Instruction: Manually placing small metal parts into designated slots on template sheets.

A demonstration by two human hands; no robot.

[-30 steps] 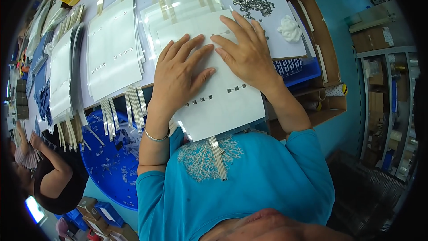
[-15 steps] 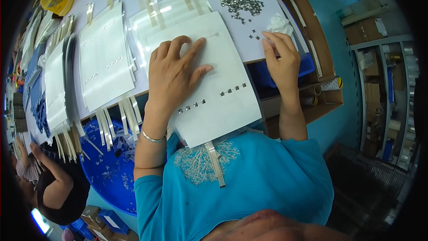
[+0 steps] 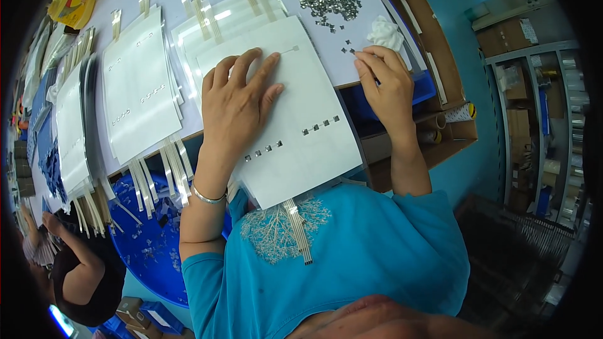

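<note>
A white sheet point(image 3: 301, 163) with rows of small square metal pieces point(image 3: 320, 125) lies before me, its striped flat ribbon tail point(image 3: 298, 232) hanging over the near edge against my shirt. My left hand point(image 3: 235, 100) rests flat on the sheet with fingers spread, the index fingertip beside a thin printed line near the top. To the right of the sheet, my right hand point(image 3: 386, 78) has thumb and index finger drawn together at a small metal piece point(image 3: 352, 51) on the table. Two similar pieces lie beside it. A loose heap of shiny metal pieces point(image 3: 326, 0) sits farther back.
More white sheets with ribbon tails point(image 3: 141, 81) lie in stacks to the left. A crumpled white tissue point(image 3: 385, 32) is near my right hand. Cardboard boxes point(image 3: 433, 44) flank the table's right side. A blue tub point(image 3: 151, 251) stands below left, near another person point(image 3: 81, 270).
My right hand has moved slightly left and down onto one of the loose metal pieces, its fingertips closing together. My left hand stays on the sheet. The whole view has shifted a little.
</note>
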